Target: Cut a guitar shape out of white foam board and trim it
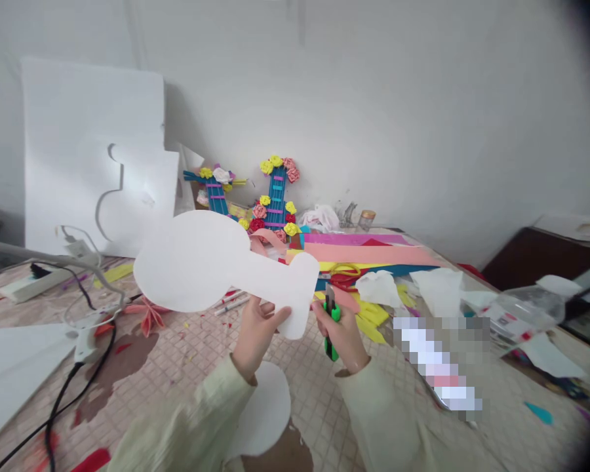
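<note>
A white guitar-shaped cutout (191, 261) is held up over the table, its round body to the left and its short head to the right. My left hand (258, 331) pinches its neck from below, thumb in front. My right hand (343, 333) is closed around a green and black utility knife (331, 328) that points upward, its fingertips close to the cutout's right end. Whether those fingertips touch the cutout I cannot tell. Beneath my left forearm, another white rounded piece (268, 410) lies on the table, partly hidden by the sleeve.
Decorated blue guitars (276, 196) with paper flowers stand by the wall. A white board (93, 118) leans at the left, near a power strip (44, 278) and cables. Coloured strips (368, 254), red-handled scissors, a blurred-out phone and a plastic container (526, 311) lie right.
</note>
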### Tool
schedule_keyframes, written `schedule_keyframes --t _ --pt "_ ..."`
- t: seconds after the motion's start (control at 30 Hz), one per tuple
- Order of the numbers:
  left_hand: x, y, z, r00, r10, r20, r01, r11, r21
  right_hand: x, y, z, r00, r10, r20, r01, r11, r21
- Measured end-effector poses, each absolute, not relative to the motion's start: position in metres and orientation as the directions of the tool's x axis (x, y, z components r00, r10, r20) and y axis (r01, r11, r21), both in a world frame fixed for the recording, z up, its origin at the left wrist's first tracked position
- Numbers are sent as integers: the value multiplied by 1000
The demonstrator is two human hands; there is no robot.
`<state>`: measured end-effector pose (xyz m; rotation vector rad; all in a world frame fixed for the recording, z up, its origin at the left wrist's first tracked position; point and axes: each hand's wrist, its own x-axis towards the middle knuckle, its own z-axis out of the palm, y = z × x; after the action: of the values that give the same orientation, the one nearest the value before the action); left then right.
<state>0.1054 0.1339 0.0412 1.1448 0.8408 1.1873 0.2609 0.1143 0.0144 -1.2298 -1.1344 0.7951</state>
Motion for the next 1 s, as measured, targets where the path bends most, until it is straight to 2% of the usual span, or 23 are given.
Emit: schedule_keyframes --t 0.13,0.33,0.47,0.53,0.6,0.73,0.83,1.0 --pt "104 130 40 300 952 60 -258 21 966 268 121 10 332 924 190 -28 211 -977" --pt "87 118 28 496 865 78 -289 80 954 291 125 16 460 869 182 -129 268 -955" --pt "76 100 5 656 749 92 -332 177 927 298 121 19 209 966 154 -189 194 -963" --pt "72 92 -4 744 665 71 -307 246 919 292 118 18 67 987 143 -162 152 -975" --pt "69 88 -10 809 586 52 -264 282 922 282 116 16 10 989 147 -138 147 -979" --pt "61 89 -16 884 464 48 -222 328 918 265 113 13 102 978 181 -143 195 -970" --pt "58 92 -12 904 425 48 -221 368 903 262 113 11 140 966 220 -175 242 -954" --pt "59 96 1 918 375 126 -288 415 863 261 110 10 72 972 226 -136 234 -963"
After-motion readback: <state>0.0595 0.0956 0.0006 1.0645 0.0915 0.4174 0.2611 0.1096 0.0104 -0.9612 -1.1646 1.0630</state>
